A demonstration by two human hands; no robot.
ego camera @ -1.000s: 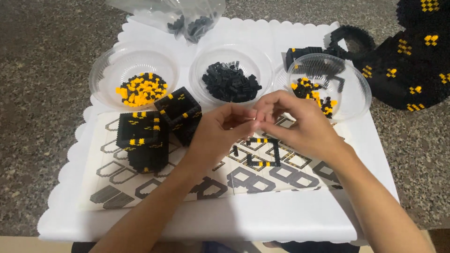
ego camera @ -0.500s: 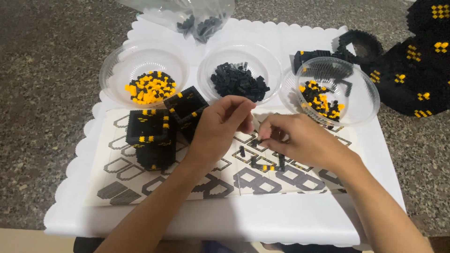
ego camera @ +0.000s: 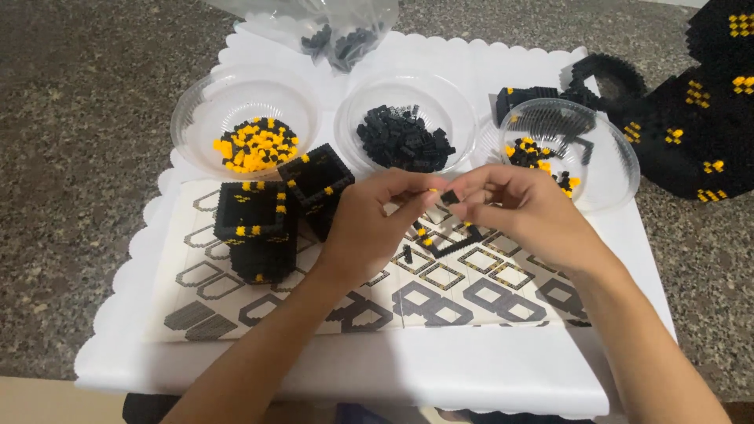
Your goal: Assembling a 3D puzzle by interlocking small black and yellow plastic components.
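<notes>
Two bare hands meet above the middle of a white scalloped tray (ego camera: pixel 196 357) that sits on a speckled stone worktop (ego camera: pixel 78 118). The left hand (ego camera: pixel 369 224) and the right hand (ego camera: pixel 522 208) come together fingertip to fingertip, and their fingers are pinched narrow on a tiny black building piece (ego camera: pixel 449 197) held between them, just above a printed instruction sheet (ego camera: pixel 314 306) that shows grey block outlines. Some loose black and yellow pieces (ego camera: pixel 440 239) lie on the sheet right under the hands. Just left of the left hand stand two black cubes with yellow studs (ego camera: pixel 255 228), built of small blocks, one touching the other. Three clear plastic bowls line the far side of the tray: one with yellow bits (ego camera: pixel 255 145), one with black bits (ego camera: pixel 404 140), one with a mixed few (ego camera: pixel 542 153). A clear bag of dark pieces (ego camera: pixel 345 35) lies beyond them. At the right edge, a large black block model (ego camera: pixel 699 118) with yellow spots rests on the worktop.
</notes>
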